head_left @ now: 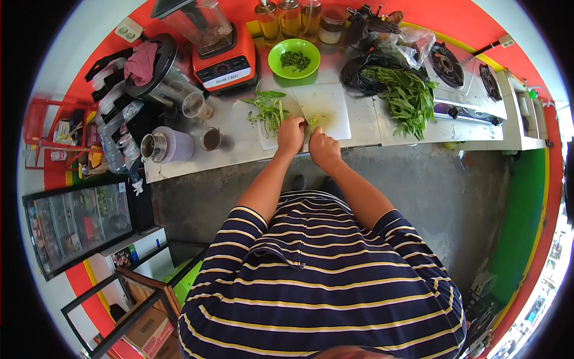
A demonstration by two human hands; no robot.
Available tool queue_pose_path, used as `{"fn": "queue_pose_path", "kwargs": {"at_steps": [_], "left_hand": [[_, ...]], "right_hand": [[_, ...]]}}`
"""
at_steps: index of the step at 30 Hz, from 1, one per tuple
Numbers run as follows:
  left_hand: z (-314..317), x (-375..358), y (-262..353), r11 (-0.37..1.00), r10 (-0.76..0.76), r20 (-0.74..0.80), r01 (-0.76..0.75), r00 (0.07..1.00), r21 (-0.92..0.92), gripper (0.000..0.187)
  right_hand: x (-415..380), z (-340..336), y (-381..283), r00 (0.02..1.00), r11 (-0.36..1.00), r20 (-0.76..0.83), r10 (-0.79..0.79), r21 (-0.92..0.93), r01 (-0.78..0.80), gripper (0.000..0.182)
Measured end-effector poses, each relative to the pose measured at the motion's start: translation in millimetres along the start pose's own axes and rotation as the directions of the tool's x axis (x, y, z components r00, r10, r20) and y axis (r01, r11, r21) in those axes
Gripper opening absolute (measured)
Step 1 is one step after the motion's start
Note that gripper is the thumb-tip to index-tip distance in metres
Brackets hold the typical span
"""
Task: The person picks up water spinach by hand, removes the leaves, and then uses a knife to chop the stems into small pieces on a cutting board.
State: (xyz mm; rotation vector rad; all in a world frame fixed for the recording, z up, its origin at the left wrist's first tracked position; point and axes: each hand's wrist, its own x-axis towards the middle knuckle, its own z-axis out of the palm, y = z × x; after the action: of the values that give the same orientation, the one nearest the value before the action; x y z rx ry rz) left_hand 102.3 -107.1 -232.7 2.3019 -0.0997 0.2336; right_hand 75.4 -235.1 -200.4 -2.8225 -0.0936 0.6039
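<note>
At the front of the white cutting board (336,102), my left hand (291,135) is closed on green leafy stems (269,112), which spread to its left over the board. My right hand (324,147) is closed in a fist just beside it, wrapped round what looks like a knife handle; the blade is hard to make out. A few small cut green pieces (317,120) lie on the board above my right hand. Behind the board, a bright green bowl (277,67) holds chopped greens (295,60).
A red blender (226,69), a glass of dark liquid (211,139), a clear cup (194,105) and a pale container (178,145) stand left. Rightward lie a leafy bunch (412,99), a black bag (357,75) and a gas stove (469,72). Bottles (289,21) stand behind.
</note>
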Motion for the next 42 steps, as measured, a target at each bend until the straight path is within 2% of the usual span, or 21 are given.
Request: {"fn": "queue_pose_path", "kwargs": {"at_steps": [5, 7, 11, 13, 14, 18, 23, 26, 27, 28, 30, 33, 37, 39, 42], "left_hand": [[5.5, -2.1, 1.6, 0.998, -0.042, -0.012, 0.042, 0.999, 0.045, 0.009], [9.3, -4.9, 4.9, 0.997, -0.070, -0.062, 0.071, 0.996, 0.018, 0.010], [15.7, -12.2, 5.1, 0.994, -0.089, -0.076, 0.093, 0.993, 0.061, 0.012], [14.6, -17.6, 18.9, 0.979, -0.092, -0.190, 0.123, 0.978, 0.160, 0.014], [12.5, -17.1, 23.0, 0.977, -0.100, -0.195, 0.133, 0.976, 0.166, 0.014], [13.2, -14.3, 17.8, 0.974, -0.127, -0.173, 0.156, 0.977, 0.164, 0.014], [22.0, -7.6, 14.9, 0.986, -0.121, -0.165, 0.138, 0.979, 0.098, 0.011], [27.2, -1.5, 16.9, 0.989, -0.111, -0.103, 0.121, 0.988, 0.088, 0.013], [28.5, 0.7, 20.1, 0.990, -0.110, -0.034, 0.113, 0.993, 0.090, 0.014], [29.1, 6.5, 22.6, 0.990, -0.106, 0.029, 0.103, 0.994, 0.092, 0.014], [29.7, 9.0, 25.7, 0.987, -0.120, 0.025, 0.117, 0.992, 0.109, 0.014], [27.9, 7.8, 26.7, 0.979, -0.156, 0.030, 0.151, 0.987, 0.135, 0.013], [25.0, 10.4, 27.9, 0.969, -0.176, 0.050, 0.164, 0.983, 0.186, 0.011], [25.5, 13.0, 24.9, 0.972, -0.158, 0.071, 0.143, 0.985, 0.184, 0.012], [25.5, 15.4, 22.3, 0.977, -0.136, 0.096, 0.117, 0.986, 0.180, 0.012]], "right_hand": [[-3.7, 1.4, 4.8, 1.000, 0.998, 0.008, -0.024, 0.067, 0.023, 0.020], [-2.9, 3.3, 10.1, 0.999, 0.997, 0.034, -0.042, 0.066, 0.039, 0.021], [5.4, -4.3, 14.7, 0.989, 0.991, 0.082, -0.123, 0.069, 0.117, 0.020], [8.2, 0.7, 17.5, 0.989, 0.987, 0.067, -0.134, 0.095, 0.127, 0.021], [9.4, 3.6, 20.3, 0.990, 0.985, 0.050, -0.131, 0.115, 0.125, 0.022], [3.9, 4.0, 35.3, 0.993, 0.978, 0.053, -0.109, 0.186, 0.097, 0.027], [4.3, -8.3, 64.6, 0.999, 0.979, -0.037, -0.024, 0.203, 0.031, 0.032], [7.2, -17.3, 66.6, 0.997, 0.975, -0.070, 0.019, 0.224, -0.003, 0.034], [7.5, -20.8, 66.0, 0.997, 0.970, -0.060, 0.037, 0.243, -0.021, 0.035], [8.9, -24.3, 63.5, 0.996, 0.971, -0.077, 0.038, 0.236, -0.019, 0.035], [4.9, -24.2, 56.0, 0.999, 0.981, -0.030, -0.035, 0.191, 0.041, 0.035], [4.8, -19.7, 46.0, 0.998, 0.987, -0.015, -0.057, 0.151, 0.058, 0.035], [4.3, -12.4, 37.2, 0.999, 0.990, -0.026, -0.031, 0.138, 0.034, 0.032], [5.8, -15.1, 35.8, 1.000, 0.999, 0.001, -0.018, 0.048, 0.018, 0.025], [3.8, -16.4, 29.5, 1.000, 1.000, 0.020, -0.019, 0.013, 0.018, 0.020]]}}
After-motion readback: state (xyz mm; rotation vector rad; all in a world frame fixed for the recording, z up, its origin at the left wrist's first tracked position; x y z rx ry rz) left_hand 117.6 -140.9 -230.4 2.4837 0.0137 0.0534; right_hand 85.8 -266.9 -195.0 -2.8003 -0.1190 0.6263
